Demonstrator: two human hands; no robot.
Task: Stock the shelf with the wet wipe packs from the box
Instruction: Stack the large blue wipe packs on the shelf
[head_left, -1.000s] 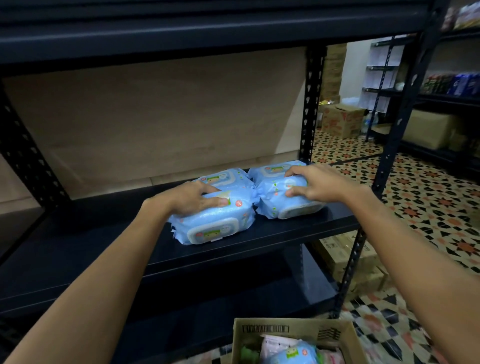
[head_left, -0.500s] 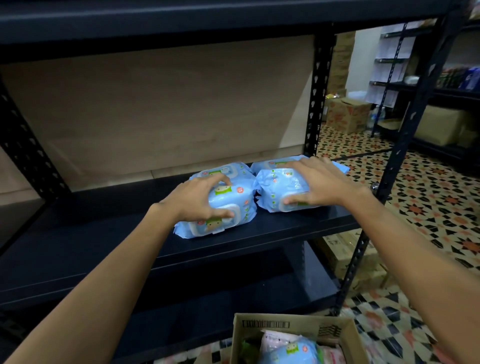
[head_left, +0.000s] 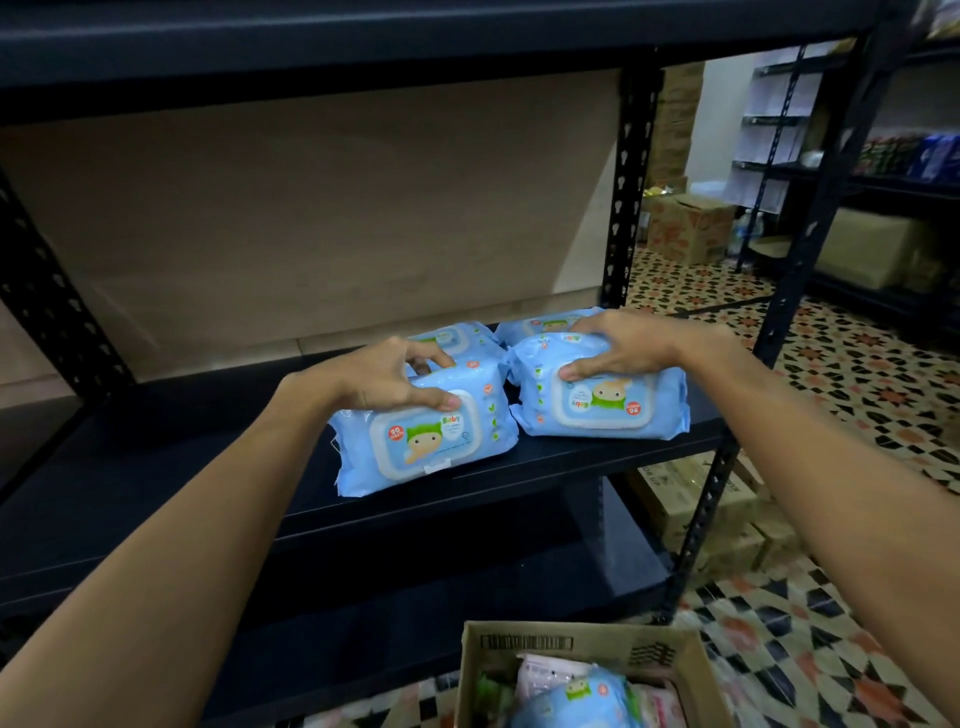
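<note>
Now that both front packs have been pulled toward the shelf (head_left: 519, 467) front edge, left hand (head_left: 379, 379) grips left pack (head_left: 421, 441), right hand (head_left: 618, 348) grips right pack (head_left: 597, 395) (fingers curled over tops). Box (head_left: 582, 644) below holds more.

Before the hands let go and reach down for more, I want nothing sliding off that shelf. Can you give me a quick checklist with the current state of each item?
1. Left front pack fully on the shelf: not ok, its near edge sits at the shelf lip, turned at an angle.
2. Right front pack seated flat: ok.
3. Left hand and right hand each gripping a pack: ok.
4. Back packs stable behind the front ones: cannot tell, mostly hidden.
5. Box holds more packs: ok, at least one blue pack shows.
6. Free shelf space to the left: ok.
</note>
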